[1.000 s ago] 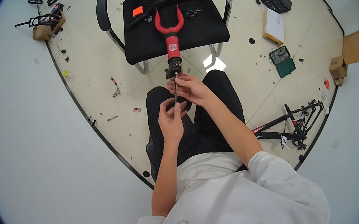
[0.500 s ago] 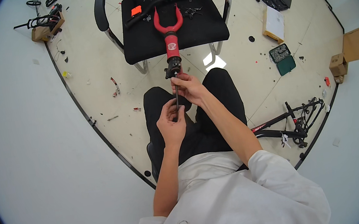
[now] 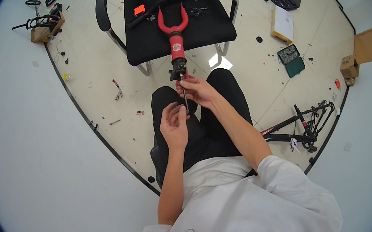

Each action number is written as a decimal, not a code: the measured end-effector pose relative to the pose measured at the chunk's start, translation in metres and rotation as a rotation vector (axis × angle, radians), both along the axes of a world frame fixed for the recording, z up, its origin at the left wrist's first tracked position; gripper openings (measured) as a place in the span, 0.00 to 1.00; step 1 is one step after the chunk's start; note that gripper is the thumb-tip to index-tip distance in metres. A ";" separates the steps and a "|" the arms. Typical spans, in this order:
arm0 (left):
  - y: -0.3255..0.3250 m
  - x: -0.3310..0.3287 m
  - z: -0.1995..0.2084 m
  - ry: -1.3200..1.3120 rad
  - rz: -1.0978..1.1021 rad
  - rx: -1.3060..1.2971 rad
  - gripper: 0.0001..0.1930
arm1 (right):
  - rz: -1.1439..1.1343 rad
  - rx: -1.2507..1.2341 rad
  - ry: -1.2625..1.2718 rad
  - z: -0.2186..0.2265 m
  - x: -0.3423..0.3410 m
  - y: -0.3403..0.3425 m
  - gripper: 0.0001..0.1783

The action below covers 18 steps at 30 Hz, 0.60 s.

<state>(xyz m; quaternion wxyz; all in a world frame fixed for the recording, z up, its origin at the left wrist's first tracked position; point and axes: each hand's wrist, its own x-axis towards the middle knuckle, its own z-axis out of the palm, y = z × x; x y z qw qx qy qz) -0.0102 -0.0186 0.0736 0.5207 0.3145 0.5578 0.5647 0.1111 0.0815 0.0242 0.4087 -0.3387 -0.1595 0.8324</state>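
Note:
A red bicycle fork (image 3: 177, 46) lies with its legs on the seat of a black chair (image 3: 203, 34). Its steerer end, with a black clamp-like part (image 3: 178, 70), juts out over the seat's front edge toward me. A thin metal rod, like a hex key (image 3: 186, 98), runs from that end down between my knees. My right hand (image 3: 198, 92) pinches it near its upper part, thumb on top. Beside its lower end, my left hand (image 3: 174, 126) has its fingers loosely apart; whether a fingertip touches the rod is hard to see.
On the seat lie a black handlebar (image 3: 166, 5), an orange-red block (image 3: 139, 10) and small dark parts (image 3: 199, 12). A bicycle frame (image 3: 307, 130) rests on the floor at right, near an open green case (image 3: 292, 62). Small pieces (image 3: 117, 89) are scattered at left.
My left hand has loosened its fingers from the rod's lower end and shifted slightly left. The right hand keeps its pinch; the rod's lower end sits slightly further right.

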 end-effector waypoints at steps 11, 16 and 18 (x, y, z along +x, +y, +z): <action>0.000 0.004 -0.001 0.099 -0.012 -0.016 0.13 | -0.002 0.009 0.041 0.009 -0.006 -0.001 0.15; -0.001 0.002 -0.004 -0.042 -0.019 -0.049 0.13 | 0.038 0.018 0.148 0.015 -0.001 -0.004 0.18; -0.001 0.004 0.000 -0.012 -0.025 -0.037 0.12 | 0.027 0.000 0.091 0.010 -0.001 -0.003 0.16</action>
